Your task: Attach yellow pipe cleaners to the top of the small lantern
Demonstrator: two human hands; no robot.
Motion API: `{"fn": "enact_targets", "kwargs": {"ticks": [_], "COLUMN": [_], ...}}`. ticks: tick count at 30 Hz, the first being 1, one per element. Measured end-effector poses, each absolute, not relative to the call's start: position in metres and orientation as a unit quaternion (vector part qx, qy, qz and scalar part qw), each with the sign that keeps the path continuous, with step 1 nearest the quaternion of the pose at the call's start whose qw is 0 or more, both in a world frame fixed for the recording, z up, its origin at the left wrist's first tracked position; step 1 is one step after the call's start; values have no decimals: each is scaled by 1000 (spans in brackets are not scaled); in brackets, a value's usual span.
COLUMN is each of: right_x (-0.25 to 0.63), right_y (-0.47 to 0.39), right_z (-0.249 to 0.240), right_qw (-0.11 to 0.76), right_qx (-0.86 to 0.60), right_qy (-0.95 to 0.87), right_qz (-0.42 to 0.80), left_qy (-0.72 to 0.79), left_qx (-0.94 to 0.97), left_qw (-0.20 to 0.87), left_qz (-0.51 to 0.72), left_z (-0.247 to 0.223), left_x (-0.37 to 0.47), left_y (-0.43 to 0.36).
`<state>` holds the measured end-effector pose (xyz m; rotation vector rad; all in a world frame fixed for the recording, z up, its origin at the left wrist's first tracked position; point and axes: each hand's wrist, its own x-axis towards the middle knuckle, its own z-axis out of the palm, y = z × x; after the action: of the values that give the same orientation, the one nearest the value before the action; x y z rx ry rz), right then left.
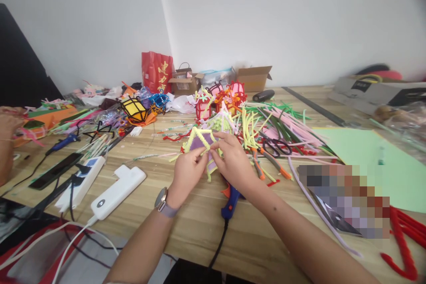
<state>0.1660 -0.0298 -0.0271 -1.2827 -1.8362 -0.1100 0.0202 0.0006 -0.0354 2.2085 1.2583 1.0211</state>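
Observation:
A small lantern-like frame (pixel 196 143) of fuzzy pale-yellow pipe cleaners with purple panels is held up in the middle of the head view. My left hand (pixel 190 169) pinches its lower edge, thumb and forefinger closed. From the other side my right hand (pixel 233 159) grips it, thumb and fingers meeting close to my left fingertips. What lies between the fingertips is too small to make out. Just below my right wrist, a blue hot glue gun (pixel 230 204) lies on the table. Orange-and-grey pliers (pixel 271 162) and black-handled scissors (pixel 278 147) rest to the right.
Pipe cleaners in pink (pixel 282 124) and yellow (pixel 249 131) are heaped behind my hands, near finished lanterns (pixel 135 108). A white power bank (pixel 120 191), power strip (pixel 83 182) and second glue gun (pixel 65 143) lie left. Another person's hand (pixel 9 128) shows at far left. Green sheets (pixel 372 164) lie right.

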Motion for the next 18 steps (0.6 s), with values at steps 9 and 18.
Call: {"fn": "enact_targets", "kwargs": {"ticks": [9, 18], "right_x": [185, 192], "right_y": [-18, -14], "right_z": [-26, -33], "right_qw": [455, 344], "right_qx": [-503, -453], "right_qy": [-735, -813], "right_qz": [-11, 125], "left_qy": [405, 359], "left_qx": [823, 879], "left_qw": [330, 295], "left_qz": [223, 107], "left_z": [-20, -22], "left_x": [-23, -43], "left_y": [30, 43]}}
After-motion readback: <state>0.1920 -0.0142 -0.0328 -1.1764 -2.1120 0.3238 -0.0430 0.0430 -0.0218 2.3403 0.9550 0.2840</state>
